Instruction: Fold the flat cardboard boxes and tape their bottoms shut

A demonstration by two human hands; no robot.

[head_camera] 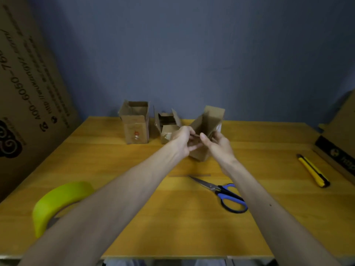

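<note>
A small brown cardboard box (208, 120) stands tilted on the wooden table (134, 217) at centre, its flaps up. My left hand (181, 140) grips its near left flap and my right hand (218, 144) holds its near right side; the fingers of both meet over the box's front edge. Behind and to the left stand two more boxes: a tall upright open box (135, 124) and a lower box (167, 126) with its flaps spread and clear tape on its front. A short strip of tape (189, 175) lies on the table in front of the held box.
Blue-handled scissors (224, 193) lie near my right forearm. A yellow utility knife (313, 170) rests at the right. A yellow-green curved object (57, 200) sits at the near left. Large printed cardboard sheets lean at the left (28, 93) and right (340, 139) edges.
</note>
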